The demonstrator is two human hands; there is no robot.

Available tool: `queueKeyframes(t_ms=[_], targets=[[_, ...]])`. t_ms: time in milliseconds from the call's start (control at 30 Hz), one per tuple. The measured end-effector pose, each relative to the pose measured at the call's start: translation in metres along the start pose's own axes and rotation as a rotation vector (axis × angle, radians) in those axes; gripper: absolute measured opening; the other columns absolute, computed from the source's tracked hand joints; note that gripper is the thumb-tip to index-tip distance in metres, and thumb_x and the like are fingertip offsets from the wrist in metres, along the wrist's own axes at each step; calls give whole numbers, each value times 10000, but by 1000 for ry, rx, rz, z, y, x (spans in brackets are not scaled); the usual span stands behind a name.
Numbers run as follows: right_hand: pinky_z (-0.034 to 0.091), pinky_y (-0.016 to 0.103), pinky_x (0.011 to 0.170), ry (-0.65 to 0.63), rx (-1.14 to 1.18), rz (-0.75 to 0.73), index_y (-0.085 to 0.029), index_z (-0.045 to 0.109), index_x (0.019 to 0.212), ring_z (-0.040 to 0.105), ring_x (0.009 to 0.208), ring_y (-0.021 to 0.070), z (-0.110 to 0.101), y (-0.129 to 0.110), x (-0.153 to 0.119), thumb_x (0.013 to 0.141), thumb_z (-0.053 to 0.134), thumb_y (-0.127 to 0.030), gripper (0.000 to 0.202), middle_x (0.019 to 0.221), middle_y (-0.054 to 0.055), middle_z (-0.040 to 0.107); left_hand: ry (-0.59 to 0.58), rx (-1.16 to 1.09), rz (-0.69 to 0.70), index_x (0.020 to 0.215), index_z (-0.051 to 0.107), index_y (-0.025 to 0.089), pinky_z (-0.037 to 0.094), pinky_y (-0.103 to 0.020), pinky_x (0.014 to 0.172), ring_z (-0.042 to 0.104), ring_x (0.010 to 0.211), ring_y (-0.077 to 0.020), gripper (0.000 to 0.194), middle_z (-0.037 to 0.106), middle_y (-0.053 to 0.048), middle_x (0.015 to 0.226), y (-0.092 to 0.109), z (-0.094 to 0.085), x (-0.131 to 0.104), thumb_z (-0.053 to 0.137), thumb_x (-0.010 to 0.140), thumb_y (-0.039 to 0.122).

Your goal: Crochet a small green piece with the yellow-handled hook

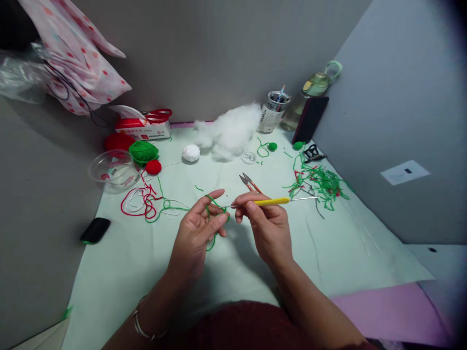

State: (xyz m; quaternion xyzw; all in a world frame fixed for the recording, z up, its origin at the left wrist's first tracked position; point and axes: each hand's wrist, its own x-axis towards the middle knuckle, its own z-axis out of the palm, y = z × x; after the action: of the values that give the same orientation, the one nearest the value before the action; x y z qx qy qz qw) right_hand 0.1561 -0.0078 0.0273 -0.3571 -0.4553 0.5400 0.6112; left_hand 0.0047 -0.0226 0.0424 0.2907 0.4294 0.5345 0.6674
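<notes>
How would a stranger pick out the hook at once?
On the pale table, near the middle, find the right hand. It holds the hook, a slim tool pointing toward the green yarn in the left hand. Its yellow handle sets it apart from the orange-handled scissors just beyond.

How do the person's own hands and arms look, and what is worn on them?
The left hand and right hand are bare, without gloves, and no ring can be made out. Both forearms are uncovered. A slim, silvery bangle circles the left wrist. A dark red garment shows at the body.
</notes>
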Motion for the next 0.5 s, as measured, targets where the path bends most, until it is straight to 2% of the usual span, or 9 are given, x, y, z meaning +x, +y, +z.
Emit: queueKeyframes(t_ms=[167, 367, 500], targets=[[579, 295, 664, 113, -29, -66, -263, 827, 952, 676, 720, 136, -2, -5, 0, 980, 724, -337, 129, 921, 23, 753, 10, -35, -6, 1164, 772, 214, 360, -191, 502, 519, 550, -37, 349, 636, 32, 814, -1, -3, 1, 866, 829, 224], [573, 284, 676, -24, -35, -102, -269, 830, 964, 686, 731, 124, -2, -5, -3, 1008, 691, -283, 147, 902, 16, 742, 10, -23, -6, 1134, 771, 213, 349, -176, 508, 569, 577, -43, 334, 627, 38, 809, -1, -3, 2, 867, 814, 217], [570, 275, 690, -41, -62, -126, -272, 829, 983, 688, 745, 115, -2, -2, -3, 1019, 676, -264, 157, 916, 10, 740, 16, -3, 12, 1161, 758, 221, 356, -176, 515, 588, 596, -51, 347, 625, 40, 813, -2, -5, 2, 855, 828, 222]])
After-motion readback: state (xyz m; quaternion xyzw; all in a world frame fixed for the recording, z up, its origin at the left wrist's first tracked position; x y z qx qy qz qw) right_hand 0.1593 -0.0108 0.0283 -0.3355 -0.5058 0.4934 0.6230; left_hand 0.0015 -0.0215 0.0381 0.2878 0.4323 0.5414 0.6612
